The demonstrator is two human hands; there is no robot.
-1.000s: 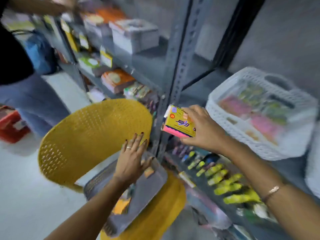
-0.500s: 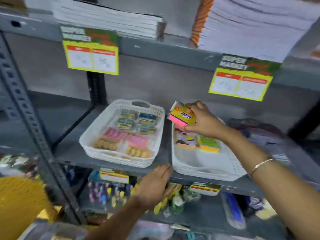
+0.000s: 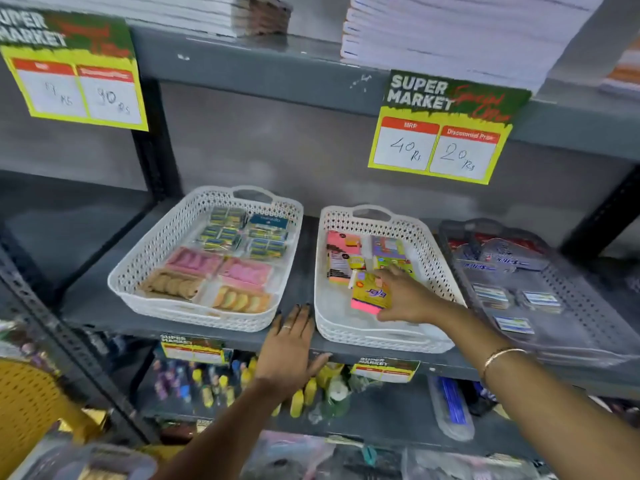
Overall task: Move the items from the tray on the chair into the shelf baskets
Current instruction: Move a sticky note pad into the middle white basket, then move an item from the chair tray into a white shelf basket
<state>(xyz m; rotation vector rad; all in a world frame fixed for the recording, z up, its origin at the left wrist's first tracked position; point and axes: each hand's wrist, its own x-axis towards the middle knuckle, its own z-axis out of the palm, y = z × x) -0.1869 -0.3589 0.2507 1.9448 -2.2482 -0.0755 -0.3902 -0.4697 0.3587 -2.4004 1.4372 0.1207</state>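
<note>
Head view: yellow-pink packet (image 3: 371, 295) pinched by right hand (image 3: 407, 299) fingers, low inside middle white basket (image 3: 440, 268). Best laid flat beside packets already there, then released. Left hand (image 3: 289, 351) fingers spread flat on shelf edge (image 3: 242, 341).

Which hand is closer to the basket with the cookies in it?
The left hand. It rests flat on the shelf edge just off the cookie basket's front right corner. The right hand is farther away, inside the neighbouring white basket, holding a yellow packet.
</note>
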